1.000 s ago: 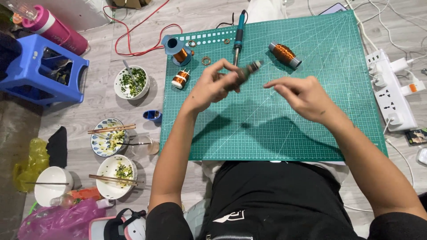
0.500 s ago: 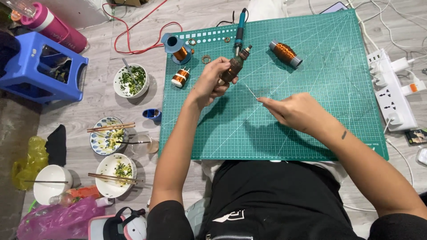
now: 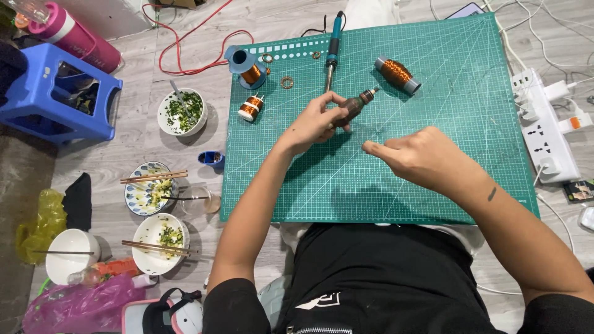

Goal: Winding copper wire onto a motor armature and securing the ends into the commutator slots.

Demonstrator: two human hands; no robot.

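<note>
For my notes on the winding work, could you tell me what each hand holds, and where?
The left hand grips a small dark spool around its body. The right hand has its fingertips pinched together; whether it holds a wire cannot be told.

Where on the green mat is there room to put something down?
The green mat is bare along its near edge and on the right, between the copper spool and the power strip. The far left corner is crowded: small coils, rings, a soldering iron. The left hand and right hand fill the middle.

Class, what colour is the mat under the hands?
Green mat with a pale grid; head view.
</note>
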